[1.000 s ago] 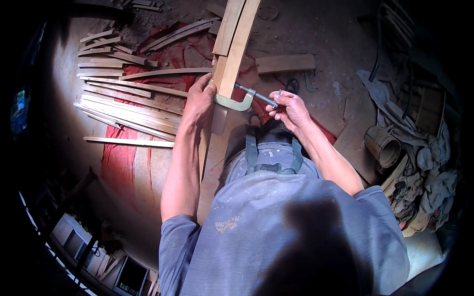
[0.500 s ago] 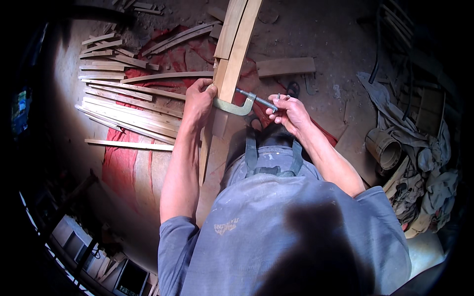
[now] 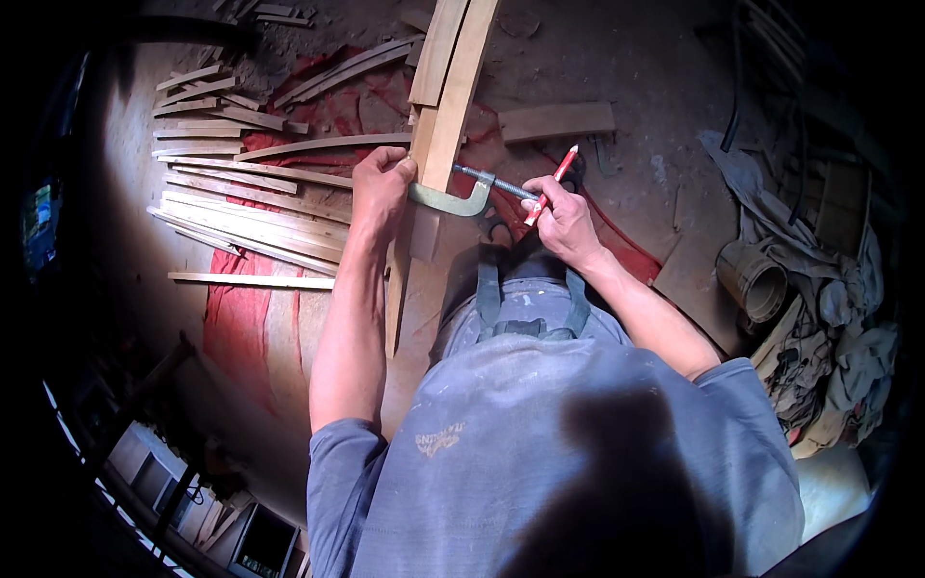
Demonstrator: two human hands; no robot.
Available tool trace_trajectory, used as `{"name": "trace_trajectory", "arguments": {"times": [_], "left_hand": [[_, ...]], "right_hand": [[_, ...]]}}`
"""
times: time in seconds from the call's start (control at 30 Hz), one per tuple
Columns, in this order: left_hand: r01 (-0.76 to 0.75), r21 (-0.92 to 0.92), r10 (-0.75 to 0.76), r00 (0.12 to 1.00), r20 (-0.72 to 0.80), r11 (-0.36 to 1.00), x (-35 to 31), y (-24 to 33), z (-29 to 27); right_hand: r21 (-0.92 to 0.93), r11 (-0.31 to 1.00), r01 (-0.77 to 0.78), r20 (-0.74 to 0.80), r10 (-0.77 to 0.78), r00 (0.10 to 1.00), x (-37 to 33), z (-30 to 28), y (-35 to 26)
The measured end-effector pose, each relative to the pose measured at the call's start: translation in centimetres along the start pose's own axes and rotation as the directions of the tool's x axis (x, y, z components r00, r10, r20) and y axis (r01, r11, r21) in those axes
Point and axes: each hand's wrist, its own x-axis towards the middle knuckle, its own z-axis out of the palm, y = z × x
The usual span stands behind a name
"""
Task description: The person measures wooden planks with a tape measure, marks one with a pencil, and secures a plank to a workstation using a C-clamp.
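A pale metal C-clamp (image 3: 453, 203) spans two long wooden strips (image 3: 453, 125) laid side by side. My left hand (image 3: 382, 193) is closed round the clamp's left end, its thumb and fingertips against the strips' left edge; the fixed jaw is hidden by it. On the right, the clamp's threaded screw (image 3: 503, 185) runs toward my right hand (image 3: 567, 220). A red handle bar (image 3: 552, 186) with pale ends crosses the screw's outer end, slanting up to the right. My right fingers are shut on that bar.
Many loose wooden strips (image 3: 252, 220) lie on a red cloth (image 3: 236, 313) at the left. A short board (image 3: 556, 121) rests on the floor beyond my right hand. At the right are a bucket (image 3: 754, 285) and crumpled grey cloth (image 3: 831, 308).
The clamp's handle bar has turned and now shows lengthwise in red, where only a small tip was seen. My right hand has turned with it; my left stays at the clamp.
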Motion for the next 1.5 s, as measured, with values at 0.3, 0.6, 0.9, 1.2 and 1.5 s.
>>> {"name": "trace_trajectory", "arguments": {"times": [0.3, 0.6, 0.9, 1.2, 1.5], "left_hand": [[0.004, -0.013, -0.004, 1.000, 0.019, 1.000, 0.3, -0.6, 0.0], [0.019, -0.167, 0.004, 0.991, 0.137, 0.986, 0.1, -1.0, 0.0], [0.051, -0.216, 0.013, 0.959, 0.283, 0.975, 0.4, -0.2, -1.6], [-0.007, -0.300, 0.076, 0.973, 0.218, 0.954, 1.0, -2.4, -1.1], [-0.028, -0.287, 0.096, 0.970, 0.225, 0.958, 0.6, -1.9, -1.0]], "right_hand": [[0.767, -0.044, -0.640, 0.551, 0.555, 0.622, 0.3, 0.8, 0.7], [0.714, 0.144, -0.686, 0.568, 0.453, 0.687, -0.3, -1.1, -0.1], [0.452, 0.612, -0.649, 0.367, 0.535, 0.761, 1.2, 0.2, -1.3], [0.317, 0.857, -0.405, 0.313, 0.309, 0.898, 1.2, 0.0, -0.1], [0.433, 0.562, -0.704, 0.660, 0.334, 0.673, 4.3, -2.7, -0.3]]}}
